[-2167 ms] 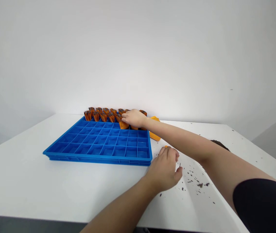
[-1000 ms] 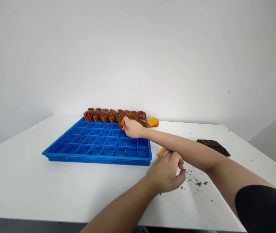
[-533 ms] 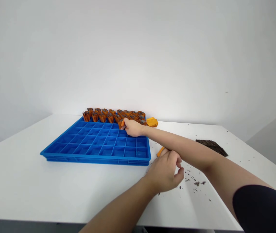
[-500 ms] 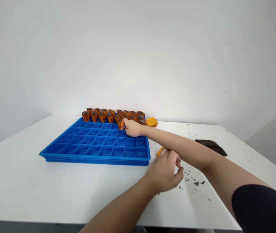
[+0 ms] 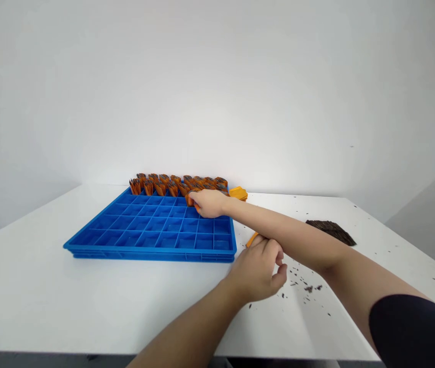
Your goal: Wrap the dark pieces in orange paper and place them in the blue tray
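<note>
A blue compartment tray [image 5: 152, 250] sits on the table. Several small orange paper packets [image 5: 160, 188] with dark stuff at their tops stand upright in its back rows. My right hand [image 5: 210, 203] reaches over the tray, closed on an orange packet [image 5: 189, 200] in a compartment just in front of those rows; my fingers partly cover it. Nearer to me, under my right forearm, my left hand [image 5: 259, 271] is curled, thumb and forefinger bent. A piece of orange paper [image 5: 251, 238] sticks out past its far side, mostly hidden by the hand.
A stack of flat orange papers [image 5: 239, 193] lies beside the tray's back right corner. Farther right is a bundle of dark brown strips [image 5: 330, 231]. Dark crumbs [image 5: 308, 289] are scattered on the white table [image 5: 87, 306] right of my left hand.
My right hand has turned slightly and pressed in closer over the packet at the tray. The left hand has barely moved. The view has shifted a little.
</note>
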`<state>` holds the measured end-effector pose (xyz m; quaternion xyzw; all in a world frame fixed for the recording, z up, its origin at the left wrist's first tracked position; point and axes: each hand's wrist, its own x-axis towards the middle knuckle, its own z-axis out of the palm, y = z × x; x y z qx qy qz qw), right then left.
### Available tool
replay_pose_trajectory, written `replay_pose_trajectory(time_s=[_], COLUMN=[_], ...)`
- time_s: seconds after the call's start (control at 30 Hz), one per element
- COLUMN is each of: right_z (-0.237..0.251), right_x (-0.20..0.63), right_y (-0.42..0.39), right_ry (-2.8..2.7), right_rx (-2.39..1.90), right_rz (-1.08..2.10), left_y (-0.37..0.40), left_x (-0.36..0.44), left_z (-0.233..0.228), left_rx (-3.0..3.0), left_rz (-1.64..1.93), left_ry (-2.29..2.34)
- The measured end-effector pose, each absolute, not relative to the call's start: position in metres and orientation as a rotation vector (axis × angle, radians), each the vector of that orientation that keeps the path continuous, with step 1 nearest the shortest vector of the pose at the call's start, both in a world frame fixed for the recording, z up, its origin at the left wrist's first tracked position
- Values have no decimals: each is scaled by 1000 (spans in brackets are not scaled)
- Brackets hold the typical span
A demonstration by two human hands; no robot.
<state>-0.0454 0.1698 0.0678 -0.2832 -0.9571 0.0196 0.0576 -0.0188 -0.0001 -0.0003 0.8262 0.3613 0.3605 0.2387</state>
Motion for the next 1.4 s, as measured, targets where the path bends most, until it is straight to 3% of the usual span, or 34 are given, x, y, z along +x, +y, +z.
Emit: replay_pose_trajectory(time_s=[0.27, 0.57, 0.83, 1.23, 1.4], right_z=[127, 67, 41, 28, 23], right_x=[59, 190, 211, 216, 217], right_y=[132, 79, 75, 80, 80], right_ry=[-2595, -2263, -2306, -2268, -2341], right_rx=[-1030, -1184, -1167, -1036, -974], right_rz=[-139, 156, 180, 142, 194], left_y=[4, 12, 17, 22, 27], left_x=[-20, -11, -12, -2, -4], left_z=[0, -13, -22, -34, -36], left_rx=[2285, 2286, 2401, 2555, 2545], left_rz=[954, 942, 959, 699, 832], left_ry=[961, 1100, 1249, 1541, 1453])
